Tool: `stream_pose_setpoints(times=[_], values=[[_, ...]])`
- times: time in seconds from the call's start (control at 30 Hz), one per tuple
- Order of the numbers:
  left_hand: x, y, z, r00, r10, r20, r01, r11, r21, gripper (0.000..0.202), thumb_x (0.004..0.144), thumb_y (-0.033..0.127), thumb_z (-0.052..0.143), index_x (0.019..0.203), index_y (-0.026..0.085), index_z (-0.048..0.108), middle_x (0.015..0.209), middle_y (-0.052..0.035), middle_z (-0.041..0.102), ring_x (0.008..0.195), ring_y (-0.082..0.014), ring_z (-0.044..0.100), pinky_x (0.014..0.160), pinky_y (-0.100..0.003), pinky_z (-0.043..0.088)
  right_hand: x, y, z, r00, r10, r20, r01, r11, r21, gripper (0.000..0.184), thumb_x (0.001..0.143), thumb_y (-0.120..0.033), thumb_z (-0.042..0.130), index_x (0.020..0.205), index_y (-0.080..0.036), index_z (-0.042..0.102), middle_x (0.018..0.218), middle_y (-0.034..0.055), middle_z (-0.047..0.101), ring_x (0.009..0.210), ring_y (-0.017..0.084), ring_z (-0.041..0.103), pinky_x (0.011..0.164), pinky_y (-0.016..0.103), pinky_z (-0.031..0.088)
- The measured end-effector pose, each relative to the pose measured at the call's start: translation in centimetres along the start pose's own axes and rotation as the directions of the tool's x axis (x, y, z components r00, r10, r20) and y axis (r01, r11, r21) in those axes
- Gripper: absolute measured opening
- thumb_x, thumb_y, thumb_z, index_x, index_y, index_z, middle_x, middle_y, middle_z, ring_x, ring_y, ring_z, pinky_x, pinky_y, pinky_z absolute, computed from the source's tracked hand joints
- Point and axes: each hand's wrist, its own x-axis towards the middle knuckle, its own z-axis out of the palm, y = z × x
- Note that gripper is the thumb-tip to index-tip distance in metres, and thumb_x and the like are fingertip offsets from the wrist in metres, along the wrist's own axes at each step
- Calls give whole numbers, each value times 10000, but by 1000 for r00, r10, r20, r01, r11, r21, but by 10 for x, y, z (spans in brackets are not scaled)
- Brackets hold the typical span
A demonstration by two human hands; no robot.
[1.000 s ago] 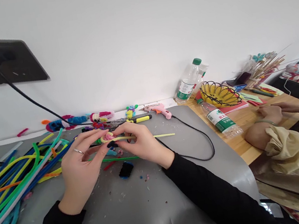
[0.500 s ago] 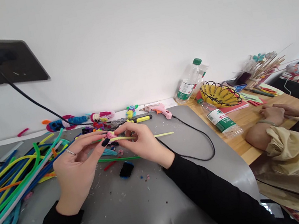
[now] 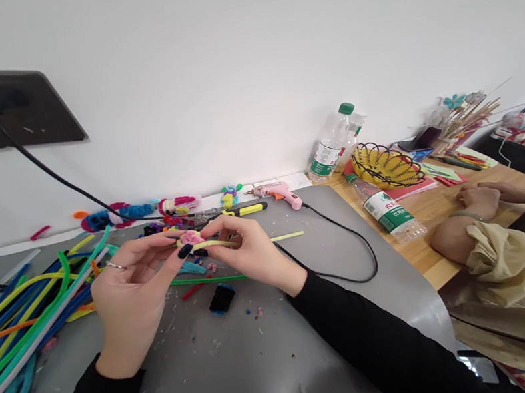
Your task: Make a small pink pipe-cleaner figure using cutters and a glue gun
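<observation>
Between my two hands, above the grey mat (image 3: 253, 374), is a small pink fuzzy piece (image 3: 192, 237) with a pale yellow pipe cleaner (image 3: 287, 236) along it. My left hand (image 3: 130, 284) pinches the piece from the left, thumb and fingertips closed on it. From the right, my right hand (image 3: 245, 243) pinches the yellow pipe cleaner, whose free end sticks out past the hand. Underneath lie a green pipe cleaner (image 3: 220, 277) and a black fuzzy rectangle (image 3: 222, 298).
A heap of coloured pipe cleaners (image 3: 25, 319) lies at left. A pink glue gun (image 3: 282, 191), its cord looping right, and a yellow-black cutter (image 3: 252, 208) lie behind. Bottles (image 3: 392, 211) and a wire basket (image 3: 383, 165) stand right, near another person's forearms (image 3: 477, 206).
Both hands keep their pinch and have barely moved. The pink piece has turned a little and shows more between my fingertips. The pipe cleaner's free end has shifted slightly left.
</observation>
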Motion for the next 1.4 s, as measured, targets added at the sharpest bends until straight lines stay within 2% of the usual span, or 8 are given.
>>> stream_pose_setpoints(times=[0.17,0.27,0.57,0.7,0.83,0.93,1.1,1.4], values=[[2,1,1,975,-223,7,223,970,-97,302,596,184,900,873,257,805,893,6,801,887,-175,771,771,-227,668,0,0,0,1000,12,-17,-12,1000,-13,128,825,-262,726,939,-212,695,871,-1,691,710,127,589,681,269,528],[3,-2,-1,958,-288,-5,285,950,-127,330,548,196,923,852,262,813,896,9,797,888,-161,758,728,-183,650,1,-1,-1,1000,2,-22,-2,1000,-22,127,817,-251,709,936,-210,690,883,1,689,713,124,576,674,262,520],[-3,-7,-1,990,-135,40,136,990,-35,262,695,227,887,942,271,810,946,14,804,919,-146,768,820,-193,650,-1,-1,1,995,-96,-18,94,992,-86,92,831,-266,680,889,-213,632,972,28,706,796,138,606,712,267,513],[-3,-6,-3,984,-167,65,166,986,11,277,724,342,898,973,262,806,1001,-7,812,971,-171,773,853,-219,655,0,0,0,994,-111,1,111,990,-91,100,849,-291,669,886,-219,611,1010,46,710,876,161,649,735,277,527],[-3,-8,-5,969,-219,111,211,974,84,400,746,486,882,1073,269,804,1116,-37,814,1026,-213,772,870,-278,670,0,-1,-1,993,-122,4,122,987,-109,96,851,-281,670,884,-217,606,1021,49,712,877,164,649,744,282,524],[-2,-10,-6,969,-190,161,170,977,130,385,792,541,838,1070,277,809,1126,-38,811,1038,-230,768,869,-306,674,0,-1,-1,992,-123,7,123,987,-105,98,856,-288,669,887,-219,608,1013,46,706,857,157,637,737,279,522],[-3,-11,-5,981,-109,158,89,988,128,307,835,511,812,1025,270,814,1100,-35,806,1045,-224,757,879,-319,670,0,0,0,991,-131,4,130,986,-102,109,859,-302,671,889,-217,609,993,44,698,848,154,626,722,274,516],[-3,-11,-6,984,-53,168,25,986,164,206,852,393,798,1016,269,807,1074,-41,799,1034,-248,748,851,-370,679,-1,0,0,993,-120,13,121,989,-86,110,855,-305,666,887,-218,608,1014,56,705,903,170,661,733,280,539]])
